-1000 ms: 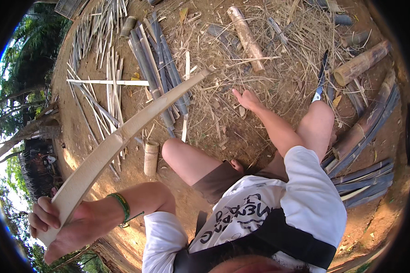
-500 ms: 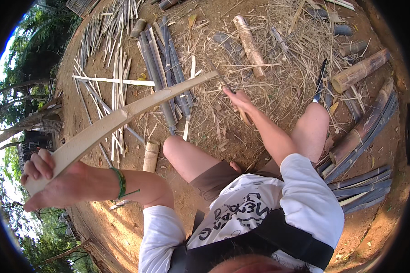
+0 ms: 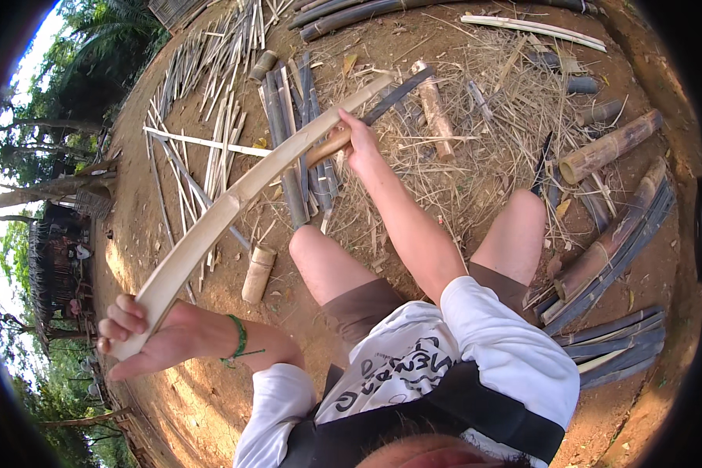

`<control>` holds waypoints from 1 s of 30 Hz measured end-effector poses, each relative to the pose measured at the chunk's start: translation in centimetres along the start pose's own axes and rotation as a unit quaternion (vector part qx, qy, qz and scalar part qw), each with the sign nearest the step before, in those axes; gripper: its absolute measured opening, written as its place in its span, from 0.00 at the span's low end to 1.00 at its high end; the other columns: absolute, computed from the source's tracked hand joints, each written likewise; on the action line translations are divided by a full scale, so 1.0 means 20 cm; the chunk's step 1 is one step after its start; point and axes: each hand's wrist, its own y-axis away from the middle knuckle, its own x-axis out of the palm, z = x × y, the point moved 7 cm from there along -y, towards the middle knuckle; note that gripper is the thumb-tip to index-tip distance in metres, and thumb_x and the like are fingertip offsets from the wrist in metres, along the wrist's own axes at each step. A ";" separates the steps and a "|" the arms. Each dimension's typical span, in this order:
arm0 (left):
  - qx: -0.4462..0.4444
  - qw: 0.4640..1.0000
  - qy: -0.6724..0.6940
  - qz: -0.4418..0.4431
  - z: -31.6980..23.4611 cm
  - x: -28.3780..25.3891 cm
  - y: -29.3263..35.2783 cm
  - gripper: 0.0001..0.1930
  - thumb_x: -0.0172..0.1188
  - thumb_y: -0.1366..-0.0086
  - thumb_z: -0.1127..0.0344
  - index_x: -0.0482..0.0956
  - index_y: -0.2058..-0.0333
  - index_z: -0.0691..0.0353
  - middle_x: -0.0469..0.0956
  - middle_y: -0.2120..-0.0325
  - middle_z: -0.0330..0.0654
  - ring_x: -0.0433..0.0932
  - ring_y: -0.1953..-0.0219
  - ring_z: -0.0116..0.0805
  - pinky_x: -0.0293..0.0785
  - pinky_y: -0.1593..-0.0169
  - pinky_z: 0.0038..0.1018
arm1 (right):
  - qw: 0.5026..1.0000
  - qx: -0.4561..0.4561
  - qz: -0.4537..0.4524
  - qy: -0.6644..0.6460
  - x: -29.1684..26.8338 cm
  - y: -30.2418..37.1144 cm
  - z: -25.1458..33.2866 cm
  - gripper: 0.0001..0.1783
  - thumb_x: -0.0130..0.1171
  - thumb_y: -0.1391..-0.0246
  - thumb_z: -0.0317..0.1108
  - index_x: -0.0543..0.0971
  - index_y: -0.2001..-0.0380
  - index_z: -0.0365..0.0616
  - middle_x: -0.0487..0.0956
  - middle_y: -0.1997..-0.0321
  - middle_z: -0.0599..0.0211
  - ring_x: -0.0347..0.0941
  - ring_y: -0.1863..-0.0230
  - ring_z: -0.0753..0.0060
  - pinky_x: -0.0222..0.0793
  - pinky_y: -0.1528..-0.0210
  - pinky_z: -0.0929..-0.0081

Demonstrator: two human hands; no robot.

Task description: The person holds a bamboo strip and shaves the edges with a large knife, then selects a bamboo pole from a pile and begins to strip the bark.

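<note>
A long pale split-bamboo strip (image 3: 238, 195) with a raised node slants from lower left to upper right. My left hand (image 3: 156, 335), wearing a green cord bracelet (image 3: 239, 338), grips its near end, fingers wrapped over the edge. Close to the far end, my right hand (image 3: 357, 142) is closed around the wooden handle of a machete (image 3: 400, 95). The dark blade lies alongside the strip and points up and right; my thumb and fingertips are right at the strip's edge. Whether the blade touches the bamboo, I cannot tell.
Bamboo strips (image 3: 218, 148) lie spread at the left, beside dark split pieces (image 3: 281, 148). A short bamboo section (image 3: 259, 274) stands near my left knee. Shavings (image 3: 491, 117) cover the ground ahead. Bamboo logs (image 3: 612, 146) and a dark split bundle (image 3: 616, 347) lie at the right.
My right hand has moved left along the strip, and the machete has turned so its blade shows broadside. My left hand and the strip's near end have shifted right in view.
</note>
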 end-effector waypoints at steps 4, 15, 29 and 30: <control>-0.064 0.939 -0.237 -0.241 0.23 -0.29 0.45 0.31 0.44 0.30 0.35 0.71 0.55 0.63 0.74 0.63 0.44 0.74 0.56 0.39 0.71 0.45 0.38 | 0.984 -0.169 -0.022 -0.046 0.02 -0.07 0.47 0.19 0.73 0.53 0.27 0.75 0.59 0.37 0.78 0.58 0.63 0.77 0.58 0.65 0.75 0.52 0.71; -0.377 0.827 -0.418 0.017 1.31 -0.29 0.89 0.36 0.56 0.30 0.53 0.56 0.36 0.76 0.72 0.50 0.54 0.72 0.46 0.41 0.69 0.43 0.35 | 0.862 -0.490 0.105 0.077 0.33 0.29 1.40 0.20 0.77 0.58 0.27 0.71 0.76 0.53 0.70 0.74 0.81 0.63 0.71 0.83 0.59 0.65 0.79; -0.377 0.902 0.034 0.208 1.59 1.55 -0.48 0.35 0.56 0.33 0.39 0.69 0.45 0.69 0.80 0.60 0.51 0.80 0.55 0.42 0.77 0.49 0.35 | 0.809 -0.386 0.252 0.363 0.32 0.53 0.78 0.16 0.74 0.53 0.30 0.73 0.75 0.46 0.79 0.70 0.73 0.73 0.69 0.83 0.69 0.63 0.78; -0.414 0.878 0.078 0.226 1.68 1.51 -0.54 0.32 0.54 0.31 0.42 0.68 0.45 0.69 0.80 0.63 0.49 0.81 0.58 0.42 0.79 0.52 0.36 | 0.794 -0.386 0.265 0.388 0.34 0.52 0.73 0.13 0.73 0.51 0.31 0.74 0.75 0.44 0.79 0.69 0.75 0.71 0.70 0.84 0.68 0.64 0.78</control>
